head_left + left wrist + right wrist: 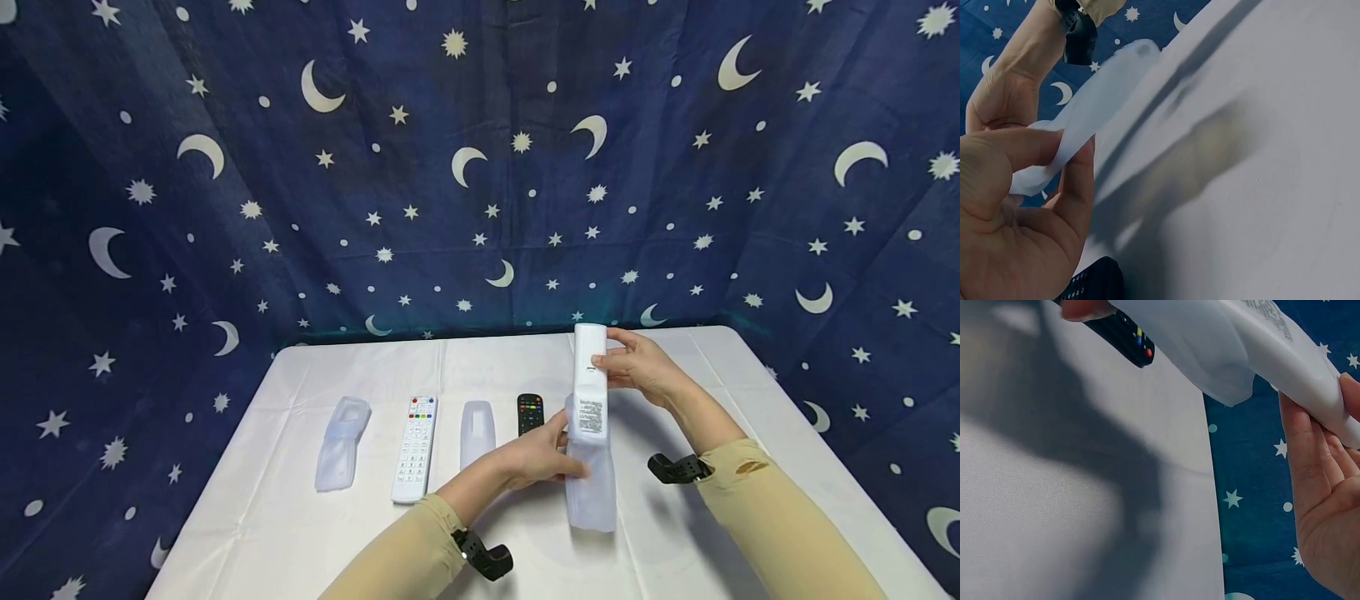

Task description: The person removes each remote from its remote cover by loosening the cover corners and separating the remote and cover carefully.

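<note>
My right hand [643, 367] grips a white remote control [591, 354] by its upper end, its back with a printed label facing me. The lower end of the remote sits inside the mouth of a translucent silicone sleeve [592, 492]. My left hand [536, 458] pinches that sleeve near its mouth, between thumb and fingers. Both are held above the table, and their shadow falls on the cloth in the left wrist view. In the right wrist view the remote [1297, 362] slants out of the sleeve [1210, 356], with fingers and thumb around its far end.
On the white-covered table [285, 542] lie a translucent sleeve [341, 446] at left, a white remote with buttons up [415, 450], another sleeve [477, 429] and a black remote [530, 412] partly behind my left hand. A dark blue moon-and-star curtain [420, 208] hangs behind.
</note>
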### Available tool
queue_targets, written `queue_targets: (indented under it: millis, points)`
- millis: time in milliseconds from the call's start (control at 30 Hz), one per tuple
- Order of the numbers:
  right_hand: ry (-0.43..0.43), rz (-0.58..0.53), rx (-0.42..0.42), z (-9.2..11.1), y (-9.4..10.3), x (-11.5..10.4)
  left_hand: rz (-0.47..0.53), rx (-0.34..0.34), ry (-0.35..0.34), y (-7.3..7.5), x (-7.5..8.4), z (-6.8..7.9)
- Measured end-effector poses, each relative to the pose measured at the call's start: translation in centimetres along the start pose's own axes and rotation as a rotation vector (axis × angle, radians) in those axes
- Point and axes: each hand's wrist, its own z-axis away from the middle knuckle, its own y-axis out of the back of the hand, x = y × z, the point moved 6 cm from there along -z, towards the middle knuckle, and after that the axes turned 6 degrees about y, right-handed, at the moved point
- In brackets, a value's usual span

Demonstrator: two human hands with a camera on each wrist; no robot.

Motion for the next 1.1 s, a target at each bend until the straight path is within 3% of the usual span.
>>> queue_targets:
  millis: [200, 433, 833, 1100]
  points:
    - [0.008, 0.027, -0.006, 0.1, 0.0, -0.4, -0.059, -0.039, 0.006, -0.2, 0.0, 0.3]
    - [0.074, 0.003, 0.021, 0.2, 1.0, -1.4, -0.024, 0.001, -0.018, -0.1, 0.4, 0.3]
    - [0.190, -0.164, 0.212, 1.5, 5.6, -4.1, -0.007, 0.055, 0.054, 0.4, -0.6, 0.3]
    - [0.201, -0.039, 0.253, 2.1, 6.4, -4.1, 0.058, 0.125, 0.039, 1.3, -0.4, 1.0]
